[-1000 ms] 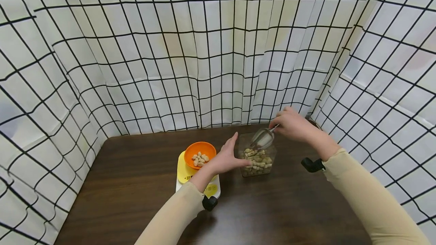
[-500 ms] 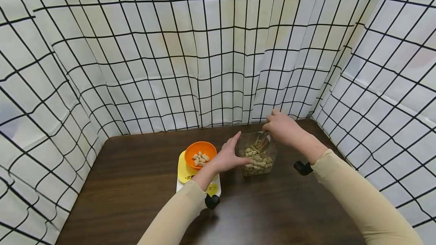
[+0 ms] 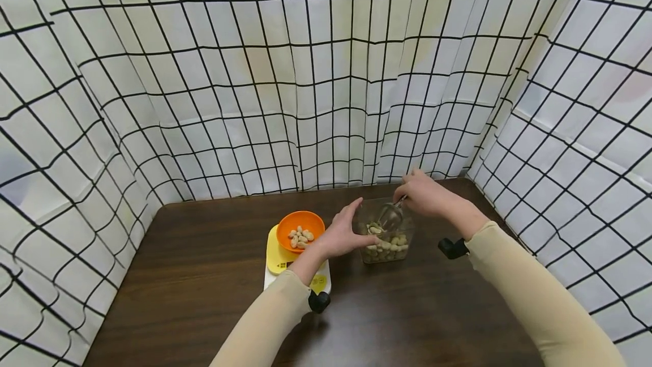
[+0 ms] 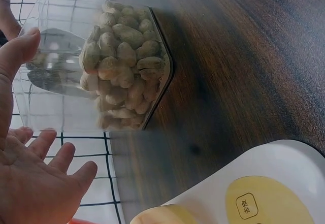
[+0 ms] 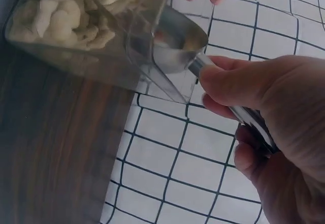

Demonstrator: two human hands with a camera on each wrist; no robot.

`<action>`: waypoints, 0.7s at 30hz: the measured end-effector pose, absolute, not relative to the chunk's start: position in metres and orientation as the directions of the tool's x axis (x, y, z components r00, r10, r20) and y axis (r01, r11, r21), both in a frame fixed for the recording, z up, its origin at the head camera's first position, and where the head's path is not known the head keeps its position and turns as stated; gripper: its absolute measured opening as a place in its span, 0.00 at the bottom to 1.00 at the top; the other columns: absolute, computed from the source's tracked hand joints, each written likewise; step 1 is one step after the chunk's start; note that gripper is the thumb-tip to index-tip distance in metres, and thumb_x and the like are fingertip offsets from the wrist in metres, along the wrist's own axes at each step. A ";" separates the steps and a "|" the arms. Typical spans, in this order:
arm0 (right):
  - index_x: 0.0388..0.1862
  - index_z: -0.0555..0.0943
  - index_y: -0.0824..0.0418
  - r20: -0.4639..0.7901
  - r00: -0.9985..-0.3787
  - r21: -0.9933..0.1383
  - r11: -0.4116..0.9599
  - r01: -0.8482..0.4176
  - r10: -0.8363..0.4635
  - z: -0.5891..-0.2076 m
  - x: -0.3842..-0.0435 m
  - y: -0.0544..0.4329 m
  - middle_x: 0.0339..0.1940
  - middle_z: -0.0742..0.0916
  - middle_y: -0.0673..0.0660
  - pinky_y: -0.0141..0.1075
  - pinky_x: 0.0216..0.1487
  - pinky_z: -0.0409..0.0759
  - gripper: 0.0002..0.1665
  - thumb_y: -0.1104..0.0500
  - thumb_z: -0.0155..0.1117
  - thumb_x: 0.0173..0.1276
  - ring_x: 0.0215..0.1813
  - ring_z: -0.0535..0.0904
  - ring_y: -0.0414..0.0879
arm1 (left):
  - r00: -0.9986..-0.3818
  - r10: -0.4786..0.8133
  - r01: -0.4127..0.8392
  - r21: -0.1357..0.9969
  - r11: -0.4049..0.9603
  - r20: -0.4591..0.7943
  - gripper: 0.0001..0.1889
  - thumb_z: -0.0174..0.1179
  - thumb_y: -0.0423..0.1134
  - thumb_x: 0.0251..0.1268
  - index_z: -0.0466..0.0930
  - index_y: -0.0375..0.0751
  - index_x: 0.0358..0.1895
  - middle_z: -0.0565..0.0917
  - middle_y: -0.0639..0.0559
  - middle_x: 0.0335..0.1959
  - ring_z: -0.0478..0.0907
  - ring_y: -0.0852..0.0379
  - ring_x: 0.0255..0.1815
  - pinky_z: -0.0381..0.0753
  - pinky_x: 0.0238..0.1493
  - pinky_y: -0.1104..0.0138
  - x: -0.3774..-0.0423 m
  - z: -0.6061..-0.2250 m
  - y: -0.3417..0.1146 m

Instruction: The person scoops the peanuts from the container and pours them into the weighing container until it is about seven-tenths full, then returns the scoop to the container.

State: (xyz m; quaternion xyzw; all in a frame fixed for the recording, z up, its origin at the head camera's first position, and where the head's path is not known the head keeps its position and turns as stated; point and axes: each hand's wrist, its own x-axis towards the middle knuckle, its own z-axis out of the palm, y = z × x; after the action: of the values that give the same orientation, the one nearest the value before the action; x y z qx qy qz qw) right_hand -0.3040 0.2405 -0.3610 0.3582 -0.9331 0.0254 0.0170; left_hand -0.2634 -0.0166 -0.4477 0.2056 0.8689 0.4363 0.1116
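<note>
My right hand (image 3: pixel 425 192) grips the handle of a metal scoop (image 5: pixel 177 46) with the thumb pressed along it. The scoop's bowl dips into a clear, square plastic container (image 3: pixel 374 206), its tip among unshelled peanuts (image 4: pixel 124 61) that fill the lower part. At the container's left side is my left hand (image 3: pixel 338 237), thumb at the near rim and fingers spread out straight. In the left wrist view, the ring and little fingers stand off the wall. Left of that hand, an orange bowl (image 3: pixel 286 224) with several peanuts sits on a yellow-and-white kitchen scale (image 3: pixel 275 255).
A dark wood table (image 3: pixel 204 276) carries everything. Behind it and at both sides hangs a white curtain (image 3: pixel 229 101) with a black grid. My left forearm passes over part of the scale. Each wrist wears a black camera (image 3: pixel 452 248).
My right hand has moved left and the scoop has gone down from above the container into its peanuts, then tilted. The left hand has stayed nearly in place.
</note>
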 end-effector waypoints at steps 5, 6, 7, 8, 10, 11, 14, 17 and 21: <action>0.43 0.90 0.54 0.038 -0.767 -0.105 0.761 -0.641 -0.641 -0.358 -0.302 0.246 0.36 0.82 0.52 0.45 0.41 0.64 0.09 0.65 0.70 0.69 0.38 0.67 0.49 | -0.890 0.456 0.265 0.803 0.534 -0.010 0.56 0.73 0.58 0.59 0.45 0.57 0.84 0.57 0.50 0.81 0.51 0.42 0.80 0.61 0.73 0.42 -0.262 -0.447 -0.016; 0.43 0.90 0.54 0.040 -0.770 -0.114 0.762 -0.637 -0.637 -0.357 -0.302 0.247 0.36 0.82 0.52 0.45 0.41 0.64 0.08 0.65 0.70 0.69 0.38 0.66 0.49 | -0.890 0.456 0.263 0.804 0.533 -0.011 0.56 0.73 0.58 0.59 0.45 0.57 0.84 0.57 0.50 0.81 0.51 0.42 0.80 0.61 0.72 0.43 -0.262 -0.447 -0.015; 0.42 0.90 0.54 0.046 -0.769 -0.125 0.760 -0.637 -0.637 -0.357 -0.302 0.247 0.36 0.81 0.52 0.45 0.41 0.62 0.08 0.65 0.70 0.68 0.38 0.66 0.50 | -0.890 0.456 0.261 0.804 0.534 -0.014 0.56 0.73 0.58 0.59 0.45 0.57 0.84 0.56 0.50 0.81 0.51 0.42 0.80 0.61 0.72 0.42 -0.262 -0.447 -0.016; 0.42 0.90 0.54 0.056 -0.768 -0.125 0.758 -0.640 -0.638 -0.358 -0.302 0.247 0.35 0.81 0.52 0.45 0.41 0.62 0.08 0.65 0.70 0.68 0.37 0.66 0.49 | -0.890 0.455 0.259 0.805 0.534 -0.016 0.56 0.73 0.58 0.59 0.44 0.57 0.84 0.56 0.49 0.81 0.51 0.42 0.80 0.61 0.72 0.42 -0.262 -0.448 -0.016; 0.42 0.90 0.55 0.063 -0.752 -0.099 0.746 -0.659 -0.656 -0.363 -0.302 0.245 0.34 0.81 0.52 0.45 0.42 0.62 0.08 0.65 0.71 0.67 0.37 0.67 0.49 | -0.890 0.455 0.253 0.808 0.533 -0.021 0.55 0.72 0.58 0.60 0.44 0.58 0.84 0.56 0.50 0.81 0.50 0.42 0.81 0.61 0.73 0.42 -0.262 -0.448 -0.016; 0.42 0.90 0.55 0.063 -0.746 -0.084 0.741 -0.666 -0.663 -0.367 -0.302 0.244 0.34 0.81 0.51 0.44 0.41 0.63 0.07 0.65 0.71 0.68 0.37 0.66 0.48 | -0.891 0.454 0.250 0.809 0.532 -0.024 0.55 0.72 0.57 0.60 0.44 0.58 0.84 0.56 0.50 0.81 0.50 0.42 0.81 0.61 0.72 0.42 -0.262 -0.448 -0.015; 0.44 0.90 0.55 0.050 -0.737 -0.063 0.734 -0.676 -0.674 -0.376 -0.302 0.239 0.35 0.81 0.51 0.43 0.42 0.65 0.08 0.64 0.71 0.69 0.37 0.67 0.48 | -0.890 0.455 0.245 0.814 0.526 -0.026 0.55 0.72 0.57 0.61 0.44 0.56 0.84 0.56 0.49 0.81 0.51 0.42 0.80 0.61 0.72 0.42 -0.261 -0.448 -0.015; 0.45 0.90 0.54 0.034 -0.739 -0.079 0.736 -0.673 -0.673 -0.376 -0.304 0.237 0.37 0.82 0.50 0.44 0.44 0.67 0.09 0.64 0.69 0.70 0.39 0.69 0.48 | -0.892 0.451 0.242 0.816 0.525 -0.026 0.55 0.72 0.56 0.61 0.45 0.56 0.84 0.57 0.49 0.81 0.51 0.43 0.80 0.61 0.72 0.42 -0.261 -0.448 -0.015; 0.43 0.90 0.52 0.021 -0.757 -0.135 0.748 -0.650 -0.653 -0.366 -0.305 0.240 0.38 0.83 0.49 0.49 0.49 0.71 0.11 0.66 0.66 0.69 0.43 0.73 0.50 | -0.895 0.446 0.246 0.812 0.530 -0.020 0.55 0.72 0.58 0.60 0.45 0.58 0.84 0.56 0.50 0.81 0.51 0.43 0.80 0.61 0.73 0.43 -0.261 -0.447 -0.016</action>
State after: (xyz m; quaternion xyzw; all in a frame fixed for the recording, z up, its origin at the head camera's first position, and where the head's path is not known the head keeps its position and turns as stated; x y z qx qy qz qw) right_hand -0.3051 0.2396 -0.3657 0.3485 -0.9348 0.0669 -0.0136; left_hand -0.2609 -0.0157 -0.4469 0.1995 0.8672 0.4419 0.1133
